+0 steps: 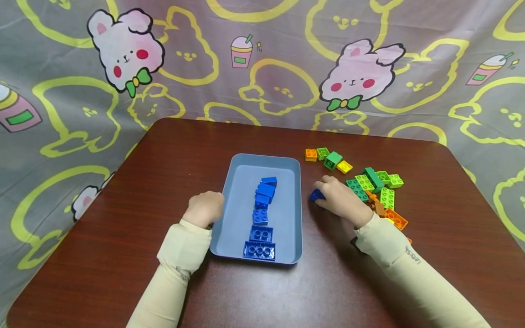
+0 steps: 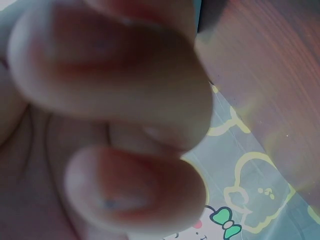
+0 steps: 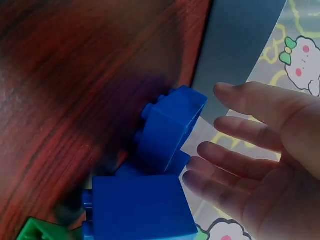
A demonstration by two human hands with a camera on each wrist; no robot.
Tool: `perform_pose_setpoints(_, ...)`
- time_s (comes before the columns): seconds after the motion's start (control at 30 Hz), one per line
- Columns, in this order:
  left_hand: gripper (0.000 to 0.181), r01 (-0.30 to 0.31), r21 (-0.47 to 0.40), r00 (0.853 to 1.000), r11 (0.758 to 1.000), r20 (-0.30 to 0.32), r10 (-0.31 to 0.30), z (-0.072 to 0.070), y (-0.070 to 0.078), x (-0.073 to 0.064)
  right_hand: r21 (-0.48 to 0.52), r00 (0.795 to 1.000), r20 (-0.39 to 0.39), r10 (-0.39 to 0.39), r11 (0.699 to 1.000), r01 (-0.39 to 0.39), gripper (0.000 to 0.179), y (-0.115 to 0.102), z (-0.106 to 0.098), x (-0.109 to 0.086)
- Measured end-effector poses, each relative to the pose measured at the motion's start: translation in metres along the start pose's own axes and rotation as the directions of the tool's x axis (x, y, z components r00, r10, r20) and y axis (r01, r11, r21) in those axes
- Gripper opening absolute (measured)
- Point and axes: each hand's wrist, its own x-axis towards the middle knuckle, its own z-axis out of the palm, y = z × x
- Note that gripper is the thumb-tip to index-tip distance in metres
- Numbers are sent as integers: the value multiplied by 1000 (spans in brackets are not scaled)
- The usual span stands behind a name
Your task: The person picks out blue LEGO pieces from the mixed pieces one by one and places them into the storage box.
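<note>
My left hand [image 1: 205,208] is at the left rim of a grey-blue tray [image 1: 283,209], its curled fingers [image 2: 135,185] seen close up in the left wrist view. It appears to hold the rim, though the contact is hidden. Inside the tray, several blue building bricks [image 1: 260,216] form a rough column. Right of the tray, my right hand [image 1: 338,198] reaches over blue bricks [image 1: 317,195] on the table. In the right wrist view its fingers are spread and loosely extended beside a tilted blue brick [image 3: 170,130] and a nearer blue brick [image 3: 140,207]; nothing is gripped.
Green bricks [image 1: 371,180], an orange brick [image 1: 395,219] and brown pieces lie in a pile beyond my right hand. A short row farther back has orange [image 1: 311,155], green and yellow [image 1: 344,166] bricks. A patterned cloth [image 1: 270,59] hangs behind the brown table [image 1: 184,150].
</note>
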Motion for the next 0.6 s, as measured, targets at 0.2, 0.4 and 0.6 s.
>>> perform_pose_setpoints(0.2,20,3,1,1000,1000,3,-3,1,0,0,-30,1000,-14,-8,1000,8,36,0,2,0)
perform_pose_setpoints(0.4,20,5,2,1000,1000,4,-5,0,0,1,-47,1000,-18,-6,999,5,36,0,4,1)
perform_pose_setpoints(0.6,20,9,1,1000,1000,12,-9,0,0,1,-67,1000,-12,-15,998,14,38,0,5,5)
